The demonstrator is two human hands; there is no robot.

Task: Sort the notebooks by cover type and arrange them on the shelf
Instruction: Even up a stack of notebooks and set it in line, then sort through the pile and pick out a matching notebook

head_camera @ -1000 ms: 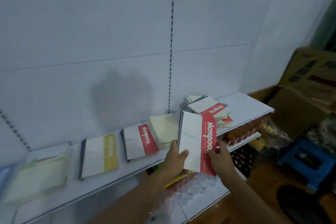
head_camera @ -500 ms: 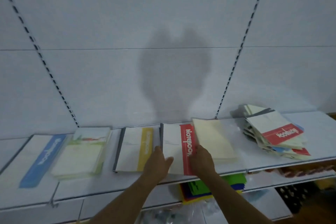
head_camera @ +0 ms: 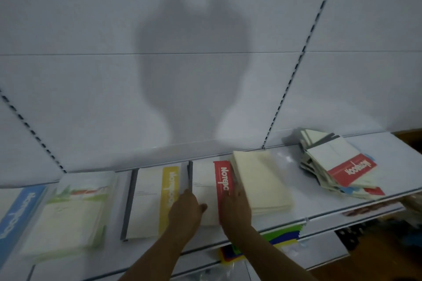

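Note:
A white notebook with a red band [head_camera: 205,182] lies flat on the white shelf [head_camera: 319,203], between the yellow-band notebook [head_camera: 155,198] and a plain cream stack [head_camera: 262,180]. My left hand [head_camera: 186,210] holds its near left edge, thumb spread on the cover. My right hand [head_camera: 236,205] holds its right edge over the red band, fingers against the cream stack. Further left lie a green-picture stack [head_camera: 68,212] and a blue-band notebook [head_camera: 18,210]. A loose mixed pile [head_camera: 338,166] with a red-band cover on top sits at the right.
White back panels with slotted uprights [head_camera: 285,89] rise behind the shelf. A lower shelf [head_camera: 319,255] holds coloured sheets [head_camera: 283,235] and plastic-wrapped goods. Bare shelf surface shows between the cream stack and the mixed pile.
The red-band notebook, held upright in front of the shelf a second ago, now lies flat by the yellow-band one. Both hands have stayed on it. My view has turned left.

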